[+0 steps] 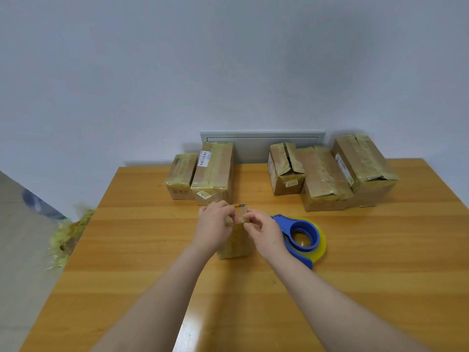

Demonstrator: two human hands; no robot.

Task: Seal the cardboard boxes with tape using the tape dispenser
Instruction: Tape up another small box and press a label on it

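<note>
A small cardboard box (234,243), wrapped in yellowish tape, stands upright at the middle of the wooden table (152,250). My left hand (214,228) pinches its top flap on the left side. My right hand (265,233) pinches the top edge on the right side. The blue tape dispenser (303,236) with a yellow tape roll lies flat on the table just right of my right hand, held by neither hand.
Two taped boxes (203,174) stand at the back left, and three boxes (330,174) with loose flaps at the back right. A heap of crumpled yellow tape (67,237) hangs off the table's left edge. A grey wall panel (253,143) sits behind.
</note>
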